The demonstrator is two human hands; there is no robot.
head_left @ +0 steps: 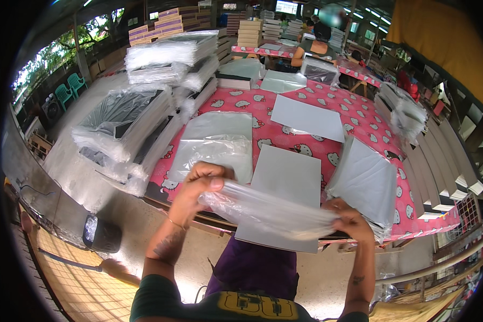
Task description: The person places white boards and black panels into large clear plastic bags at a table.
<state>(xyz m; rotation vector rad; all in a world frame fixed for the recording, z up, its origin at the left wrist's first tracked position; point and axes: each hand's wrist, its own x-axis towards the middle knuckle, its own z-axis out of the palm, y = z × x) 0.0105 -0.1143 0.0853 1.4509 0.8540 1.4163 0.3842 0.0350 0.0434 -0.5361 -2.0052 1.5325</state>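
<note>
Head view, over the near end of the grey board [287, 177]: one length of clear plastic [268, 209], held up in both hands. Left hand [204, 182]: closed, thumb and fingers pinching one end, left of the board. Right hand [351, 220]: closed on the other end, right of the board.

Progress, as judged: partway. Done: the plastic is lifted and drawn out lengthwise; wrapped panels [123, 118] stand stacked far left of the board. Left: the board lies bare on the pink patterned surface [233, 102], its face uncovered beyond the plastic; a loose white sheet [308, 118] lies beyond it.

Condition of the plastic: thin, glossy, translucent, bunched into a long crumpled band, blurred by motion; whether bag or flat film, cannot tell.

Adjacent items: plastic-covered pile [217, 139], just left of the board; plastic-covered stack [362, 182], just right of it.
</note>
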